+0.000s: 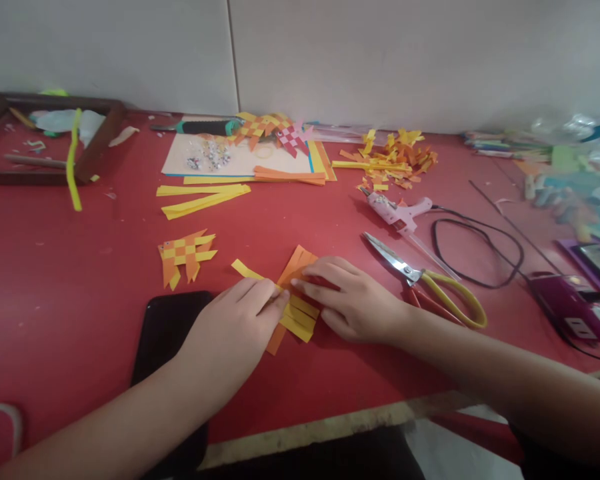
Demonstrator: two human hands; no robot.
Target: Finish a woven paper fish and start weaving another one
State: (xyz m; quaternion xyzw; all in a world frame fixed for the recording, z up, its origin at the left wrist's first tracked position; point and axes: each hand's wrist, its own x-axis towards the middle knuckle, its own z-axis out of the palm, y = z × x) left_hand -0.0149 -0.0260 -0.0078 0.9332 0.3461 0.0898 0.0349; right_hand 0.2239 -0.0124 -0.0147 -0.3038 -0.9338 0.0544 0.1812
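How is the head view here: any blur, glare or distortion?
Head view: soft, even light; the hands on the paper strips are fairly sharp; the clutter at the right edge is smeared; the table edge bows; faint sheen on the scissors.

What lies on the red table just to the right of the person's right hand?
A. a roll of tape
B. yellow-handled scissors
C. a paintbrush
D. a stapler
B: the yellow-handled scissors lie on the red table right beside the right hand, blades pointing away from the person.
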